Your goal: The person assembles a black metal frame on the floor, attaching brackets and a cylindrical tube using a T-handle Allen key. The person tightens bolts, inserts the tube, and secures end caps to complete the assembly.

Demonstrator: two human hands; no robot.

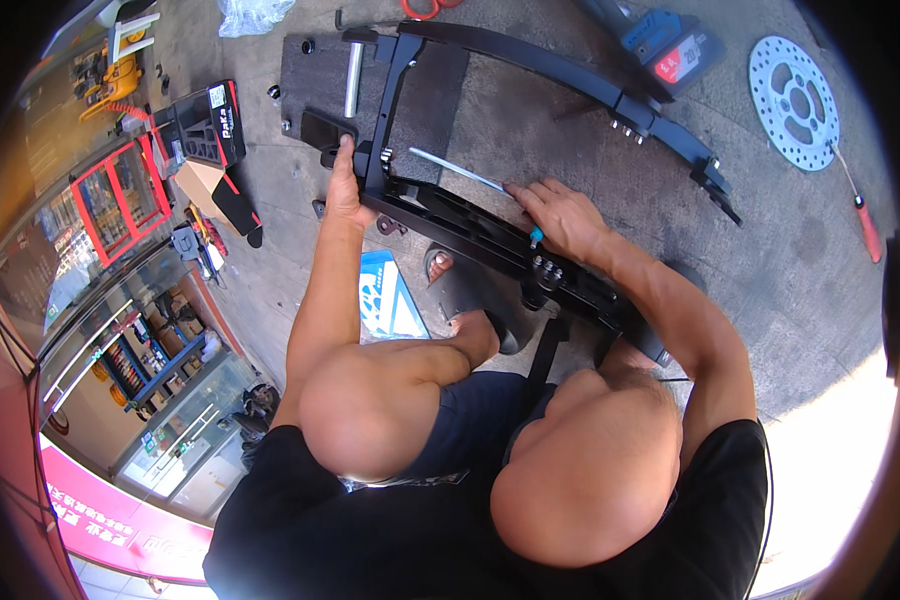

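Observation:
A black metal frame [455, 232], long and angular with bolted joints, lies across in front of my knees. Its curved far bar [530, 58] arches away to the right. My left hand [345, 188] grips the frame's left corner, thumb pointing up along it. Over the near bar, my right hand [562, 215] has its fingers closed on a slim silver rod [455, 168], which points left inside the frame. Just below that hand, a small teal piece [536, 237] shows; I cannot tell what it belongs to.
A dark mat [435, 95] carries a silver tube [353, 80] and a phone-like black slab [322, 130]. At right lie a perforated brake disc [792, 105] and a red-handled screwdriver [867, 230]. A battery pack [670, 55], an opened box [205, 125] and a blue-white packet [385, 295] lie around.

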